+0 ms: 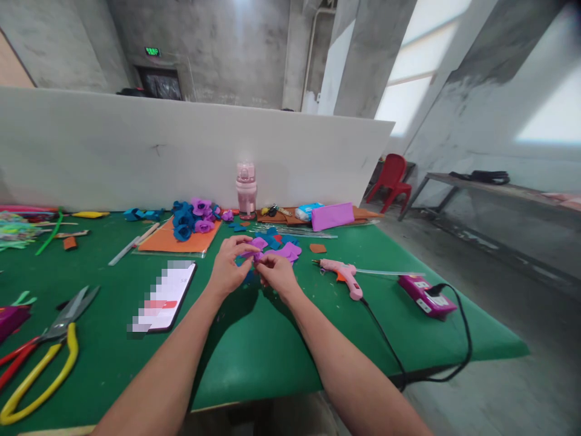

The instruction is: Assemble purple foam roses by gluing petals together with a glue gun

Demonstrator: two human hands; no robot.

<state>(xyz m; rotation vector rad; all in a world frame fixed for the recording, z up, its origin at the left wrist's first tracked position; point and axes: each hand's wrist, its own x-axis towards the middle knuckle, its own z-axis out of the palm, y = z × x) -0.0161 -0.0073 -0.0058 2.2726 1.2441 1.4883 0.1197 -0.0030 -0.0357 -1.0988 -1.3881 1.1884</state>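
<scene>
Between my two hands is a small purple craft piece, perhaps felt or foam, pinched from both sides. My left hand is closed, with thumb and forefinger on its left part. The fingertips of my right hand press together on its right part. Just behind them lie loose purple petal shapes and blue petal shapes. My fingers partly hide the held piece. To the right, a pink glue gun rests on its side with a clear stick in its back.
Left of my arms are a phone and shears. Farther back, blue and purple flowers sit on an orange sheet, near a pink bottle. A purple power strip with a black cable lies right. A white board borders the green table.
</scene>
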